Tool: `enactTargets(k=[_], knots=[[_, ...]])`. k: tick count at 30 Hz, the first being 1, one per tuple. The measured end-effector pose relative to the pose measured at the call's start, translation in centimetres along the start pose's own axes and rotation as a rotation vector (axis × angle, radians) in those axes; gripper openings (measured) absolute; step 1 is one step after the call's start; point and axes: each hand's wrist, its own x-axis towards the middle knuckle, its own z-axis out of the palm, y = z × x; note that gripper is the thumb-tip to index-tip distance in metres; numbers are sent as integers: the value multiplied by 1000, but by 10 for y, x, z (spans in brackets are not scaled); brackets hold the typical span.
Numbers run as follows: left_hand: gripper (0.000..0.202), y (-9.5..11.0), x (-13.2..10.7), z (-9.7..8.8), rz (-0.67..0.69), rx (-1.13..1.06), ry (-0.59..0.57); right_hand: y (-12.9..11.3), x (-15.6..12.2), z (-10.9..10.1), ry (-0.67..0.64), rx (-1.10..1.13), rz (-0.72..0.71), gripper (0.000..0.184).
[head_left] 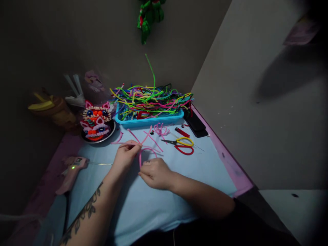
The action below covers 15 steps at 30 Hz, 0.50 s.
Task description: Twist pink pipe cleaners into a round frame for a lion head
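Several pink pipe cleaners (140, 158) cross at one spot and fan outward like a star. My left hand (127, 152) pinches them at the crossing, thumb against fingers. Lower and to the right, my right hand (155, 173) is closed around the lower end of a strand that hangs from the crossing. Just beyond my hands lies a loose curled bunch of pink pipe cleaners (161, 129). To the right are scissors (180, 143) with one yellow and one red handle, blades pointing left.
Heaped coloured pipe cleaners fill a blue tray (151, 121) at the back. Fuzzy animal faces (96, 119) sit in a dark bowl (110, 133) at left. A glue gun (74, 171) with a green light lies nearer. A red-handled tool (182, 132) and black phone (196, 123) lie right.
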Motion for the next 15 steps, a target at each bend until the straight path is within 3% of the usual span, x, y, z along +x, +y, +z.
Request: enactTargets(k=[4, 7, 12, 15], knots=[[14, 9, 0, -2, -21, -34, 8, -1, -1, 2, -20, 149, 55, 22], [14, 15, 0, -7, -75, -21, -74, 8, -3, -10, 18, 337, 45, 35], [14, 17, -6, -5, -148, 97, -359, 26, 1, -39, 446, 409, 333, 32], [15, 19, -10, -1, -130, 177, -521, 30, 5, -47, 518, 513, 458, 18]])
